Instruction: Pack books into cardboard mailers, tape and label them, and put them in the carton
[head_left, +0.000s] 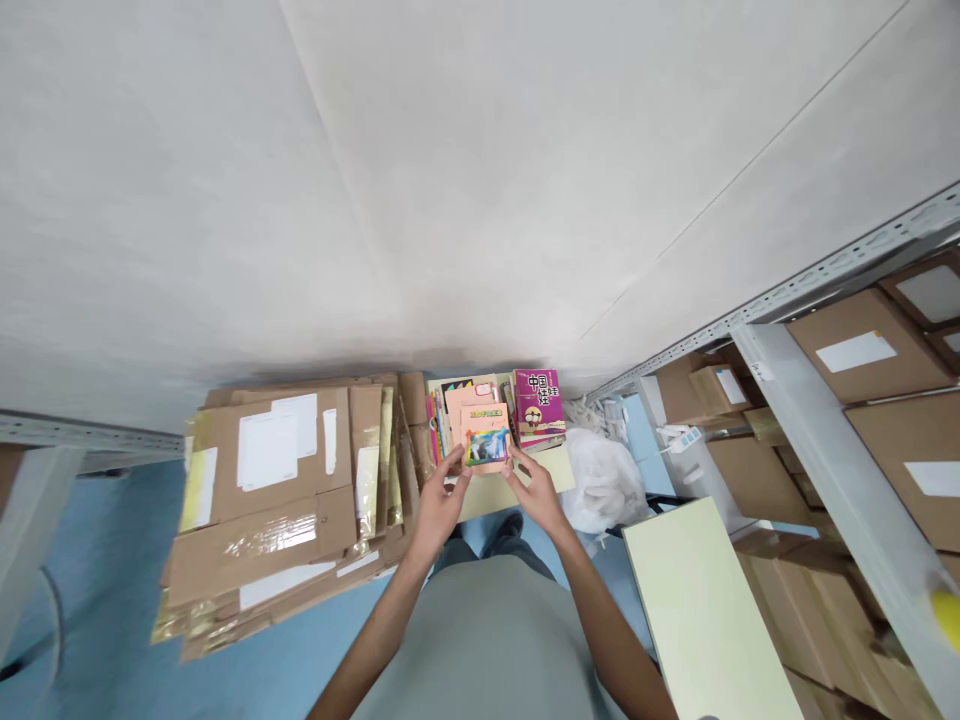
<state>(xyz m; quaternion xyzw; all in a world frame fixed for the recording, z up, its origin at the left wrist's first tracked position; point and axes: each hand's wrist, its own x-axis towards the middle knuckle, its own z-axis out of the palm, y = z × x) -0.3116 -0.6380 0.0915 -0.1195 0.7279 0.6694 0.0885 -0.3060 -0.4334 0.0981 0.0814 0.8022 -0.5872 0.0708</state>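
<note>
A small pink book (pixel 487 440) with a rainbow-edged picture on its cover is held between my two hands, cover up. Its left edge is pinched by my left hand (pixel 442 492), thumb near the lower corner. At the right edge, my right hand (pixel 538 490) grips it the same way. Just behind lie more books, among them another pink one (pixel 459 396) partly covered by the held book. To the right sits a stack topped by a purple book (pixel 538 404) with large white characters. These books rest on a pale yellow-green tabletop (pixel 553 466).
Flattened cardboard boxes (pixel 292 500) are piled at the left. Right of the books are a white plastic bag (pixel 604 480) and a pale green board (pixel 709 610). Shelving with boxes (pixel 855 350) lines the right side. A white wall (pixel 480 200) rises in front.
</note>
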